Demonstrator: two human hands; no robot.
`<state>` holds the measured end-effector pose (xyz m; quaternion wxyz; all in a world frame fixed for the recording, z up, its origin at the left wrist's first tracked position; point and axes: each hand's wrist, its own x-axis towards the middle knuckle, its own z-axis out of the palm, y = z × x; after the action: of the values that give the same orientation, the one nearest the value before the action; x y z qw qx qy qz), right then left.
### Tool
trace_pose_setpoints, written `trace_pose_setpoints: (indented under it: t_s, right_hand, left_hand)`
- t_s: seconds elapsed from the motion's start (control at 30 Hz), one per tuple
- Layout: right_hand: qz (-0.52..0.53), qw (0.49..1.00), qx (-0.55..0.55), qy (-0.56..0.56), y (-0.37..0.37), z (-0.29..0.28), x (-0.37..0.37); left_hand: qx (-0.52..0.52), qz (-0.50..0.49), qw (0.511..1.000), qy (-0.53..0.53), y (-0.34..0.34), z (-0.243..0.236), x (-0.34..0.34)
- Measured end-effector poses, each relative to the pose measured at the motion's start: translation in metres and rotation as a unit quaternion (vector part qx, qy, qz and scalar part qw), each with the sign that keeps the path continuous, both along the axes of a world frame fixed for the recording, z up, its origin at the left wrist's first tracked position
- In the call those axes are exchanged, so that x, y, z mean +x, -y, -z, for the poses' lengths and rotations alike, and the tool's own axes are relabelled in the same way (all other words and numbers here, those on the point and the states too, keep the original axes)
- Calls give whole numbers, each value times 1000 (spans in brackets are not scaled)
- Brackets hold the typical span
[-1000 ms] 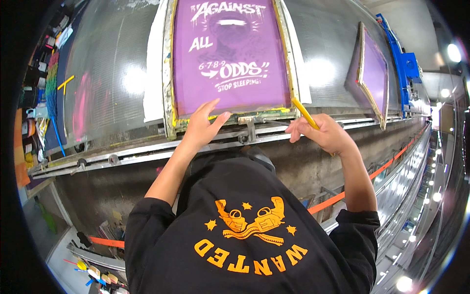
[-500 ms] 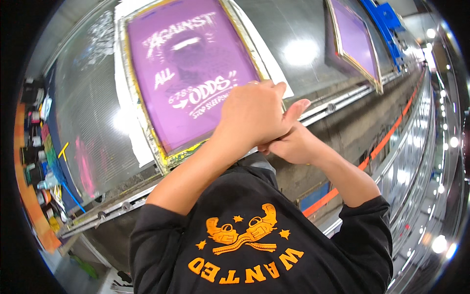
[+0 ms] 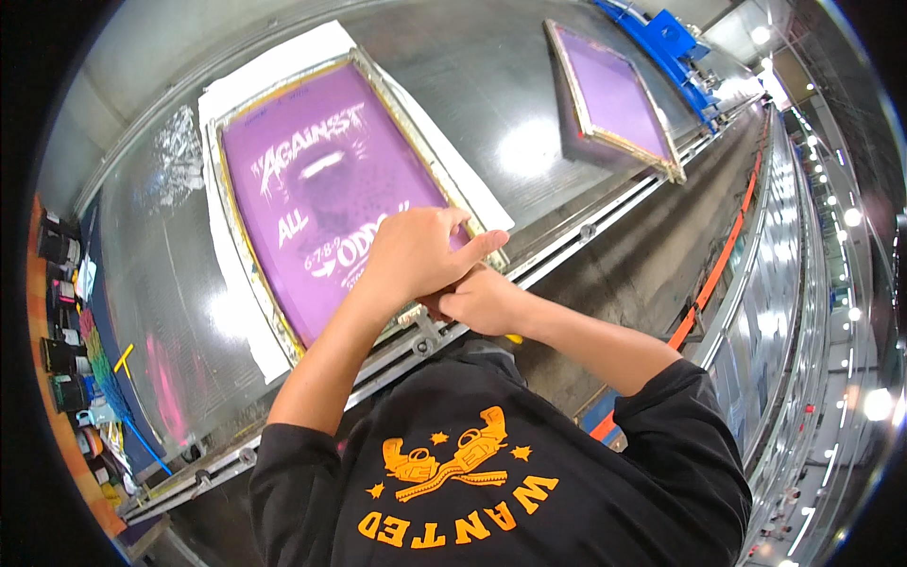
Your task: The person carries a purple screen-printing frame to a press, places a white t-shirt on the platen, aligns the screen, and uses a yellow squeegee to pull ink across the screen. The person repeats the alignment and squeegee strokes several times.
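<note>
A framed screen-printing screen [image 3: 283, 217] with purple mesh and white lettering lies on a white sheet [image 3: 477, 184] on the dark glossy table. My left hand [image 3: 420, 250] is over its near right part, covering some lettering. Its thumb sticks out to the right while its other fingers curl down, mostly hidden. Close against it, below and to the right, is my right hand [image 3: 482, 300], closed, with its fingertips tucked under the left. What lies between the hands, if anything, is hidden.
A second purple screen [image 3: 614, 94] leans tilted at the far right, beside blue equipment [image 3: 666, 38]. A metal rail [image 3: 553, 246] with bolts edges the table. Ink tubs and tools crowd a shelf [image 3: 57, 387] on the left. An orange strip [image 3: 723, 255] runs along the right.
The view has shifted, so the screens sit lower and further left in it. Both hands, still together, have moved left and now cover more of the lettering.
</note>
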<state>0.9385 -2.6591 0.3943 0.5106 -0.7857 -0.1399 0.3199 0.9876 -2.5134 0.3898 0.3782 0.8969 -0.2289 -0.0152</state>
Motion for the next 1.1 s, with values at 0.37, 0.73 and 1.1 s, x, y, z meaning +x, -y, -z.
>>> trace_pose_setpoints:
  t_s: [0.37,0.73,1.1]
  right_hand:
    - [-29,978,-169,122,-7,-26,-11]
    - [493,832,254,2,255,31,7]
    - [623,680,359,-143,475,230,77]
  left_hand:
    - [-518,-131,838,112,-31,57,-18]
    - [-202,-393,892,-97,-51,229,-168]
    - [-178,-443,863,-165,71,200,-162]
